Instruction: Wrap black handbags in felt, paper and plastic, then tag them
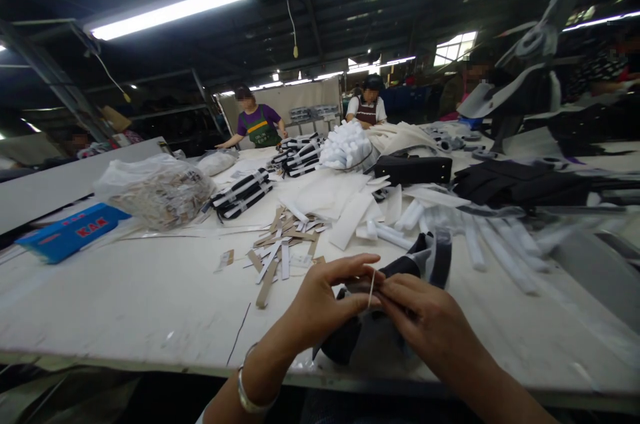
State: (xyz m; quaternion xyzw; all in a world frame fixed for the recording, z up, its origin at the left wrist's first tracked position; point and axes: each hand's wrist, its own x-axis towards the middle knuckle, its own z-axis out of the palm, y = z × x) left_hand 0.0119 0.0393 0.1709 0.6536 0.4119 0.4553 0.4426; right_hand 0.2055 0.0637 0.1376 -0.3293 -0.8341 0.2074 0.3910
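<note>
Close to the table's front edge, my left hand [330, 291] curls thumb and index finger around a thin white band [371, 287] that runs between them. My right hand [425, 307] meets it fingertip to fingertip, its fingers pressed together on a dark piece at the band; the hands partly cover what they pinch. Beneath and behind them lies a black item [345, 341] that looks like bag material, with a curved black strap [441, 257] standing up at its back, partly under clear plastic film. A bangle circles my left wrist.
Brown and white card strips [270, 281] lie left of my hands. Beyond are a blue box [73, 232], a clear bag of tags [165, 194], wrapped black straps [243, 194], white rolls [345, 147], white sheets [320, 194] and black pieces [520, 182]. Two people [257, 124] work across the table.
</note>
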